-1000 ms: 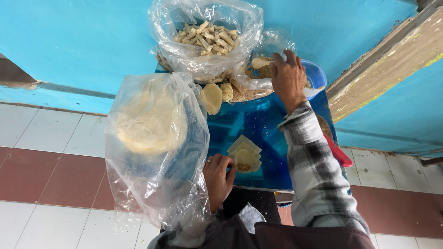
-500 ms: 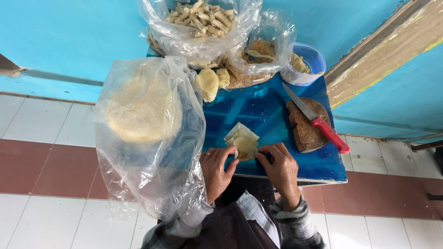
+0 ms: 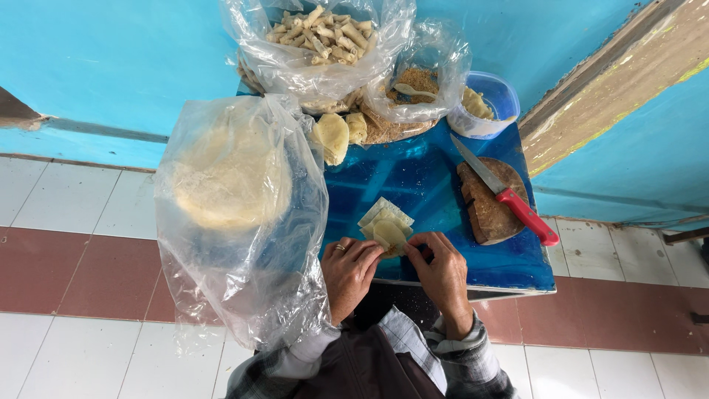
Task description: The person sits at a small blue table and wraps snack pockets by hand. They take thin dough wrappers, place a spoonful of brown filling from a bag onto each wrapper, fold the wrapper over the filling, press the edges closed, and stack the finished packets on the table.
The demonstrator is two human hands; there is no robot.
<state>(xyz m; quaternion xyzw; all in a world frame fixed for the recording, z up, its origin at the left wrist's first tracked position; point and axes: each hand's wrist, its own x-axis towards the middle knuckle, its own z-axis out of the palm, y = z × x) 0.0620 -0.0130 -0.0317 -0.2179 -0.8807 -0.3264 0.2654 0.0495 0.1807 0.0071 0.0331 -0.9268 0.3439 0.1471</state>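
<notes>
Both hands have closed in, left hand (image 3: 348,275) and right hand (image 3: 441,272) pinching the wrapper (image 3: 387,230).

A big clear bag (image 3: 244,222) of flat rounds stands left; two clear bags hold rolls (image 3: 317,37) and crumbs (image 3: 417,81) at the table's far edge.

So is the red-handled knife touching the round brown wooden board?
Touching. The head view shows the red-handled knife lying across the round brown wooden board, with its blade and handle resting on the top surface.
</notes>
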